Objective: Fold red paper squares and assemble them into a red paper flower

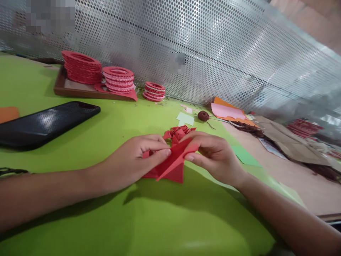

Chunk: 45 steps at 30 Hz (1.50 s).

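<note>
My left hand (133, 160) and my right hand (213, 153) meet over a red paper piece (173, 161) on the green table sheet (149, 217). Both hands pinch the paper; it is partly folded, with a creased flap raised between my fingers. The left thumb and forefinger hold its left part, the right fingers grip its upper right edge. Just behind the hands lies a small pile of folded red paper pieces (178, 133).
A black phone (45, 122) lies at the left. Stacks of red paper rings (81, 67) stand on a brown tray (71, 89) at the back. A perforated metal screen (213, 53) borders the back. Orange and pink paper sheets (227, 111), a brown thread ball (203, 115) and brown paper (290, 142) lie right.
</note>
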Each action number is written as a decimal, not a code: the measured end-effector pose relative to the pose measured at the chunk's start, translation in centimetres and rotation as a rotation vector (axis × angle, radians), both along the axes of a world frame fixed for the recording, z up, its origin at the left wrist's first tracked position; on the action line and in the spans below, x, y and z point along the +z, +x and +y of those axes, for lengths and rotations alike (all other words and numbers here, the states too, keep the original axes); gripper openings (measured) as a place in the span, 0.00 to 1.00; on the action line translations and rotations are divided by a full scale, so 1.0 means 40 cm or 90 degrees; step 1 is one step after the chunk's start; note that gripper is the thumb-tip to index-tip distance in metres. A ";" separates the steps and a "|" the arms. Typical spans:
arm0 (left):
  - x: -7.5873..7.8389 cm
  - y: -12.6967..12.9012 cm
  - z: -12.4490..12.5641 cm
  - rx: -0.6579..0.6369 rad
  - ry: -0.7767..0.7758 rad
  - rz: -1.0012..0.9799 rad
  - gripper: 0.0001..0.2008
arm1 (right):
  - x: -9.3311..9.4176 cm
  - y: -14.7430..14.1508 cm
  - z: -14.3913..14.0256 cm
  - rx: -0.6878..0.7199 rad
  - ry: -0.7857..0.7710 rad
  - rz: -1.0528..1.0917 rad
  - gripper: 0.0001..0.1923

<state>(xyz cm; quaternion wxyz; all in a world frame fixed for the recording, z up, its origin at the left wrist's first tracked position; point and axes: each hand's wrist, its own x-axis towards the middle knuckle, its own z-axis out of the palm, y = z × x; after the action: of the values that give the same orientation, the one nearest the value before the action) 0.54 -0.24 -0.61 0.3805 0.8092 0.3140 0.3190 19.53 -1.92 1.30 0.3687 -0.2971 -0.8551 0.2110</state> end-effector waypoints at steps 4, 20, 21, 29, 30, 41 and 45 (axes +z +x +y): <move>0.005 0.005 -0.015 0.030 0.054 -0.006 0.12 | -0.010 -0.011 -0.005 -0.068 -0.067 0.058 0.03; -0.012 0.004 0.000 0.016 0.059 0.073 0.15 | -0.011 -0.027 -0.004 -0.139 -0.197 0.115 0.03; -0.010 0.005 -0.002 0.020 0.061 0.064 0.15 | -0.010 -0.028 -0.004 -0.151 -0.204 0.110 0.06; 0.008 0.007 -0.009 0.096 0.043 0.024 0.08 | -0.009 -0.036 -0.010 -0.203 -0.209 0.129 0.07; 0.008 0.006 -0.008 0.088 0.034 0.019 0.08 | -0.009 -0.037 -0.010 -0.196 -0.207 0.130 0.07; -0.012 0.005 0.003 0.078 -0.073 -0.056 0.09 | -0.012 -0.024 -0.005 -0.165 -0.265 0.140 0.12; -0.008 0.005 0.001 0.073 -0.045 -0.056 0.09 | -0.009 -0.027 -0.004 -0.193 -0.265 0.139 0.13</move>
<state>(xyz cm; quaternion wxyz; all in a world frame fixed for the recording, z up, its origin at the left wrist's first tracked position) 0.76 -0.22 -0.93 0.4036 0.7609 0.3539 0.3645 18.46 -2.09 0.92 0.4173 -0.4667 -0.6940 0.3556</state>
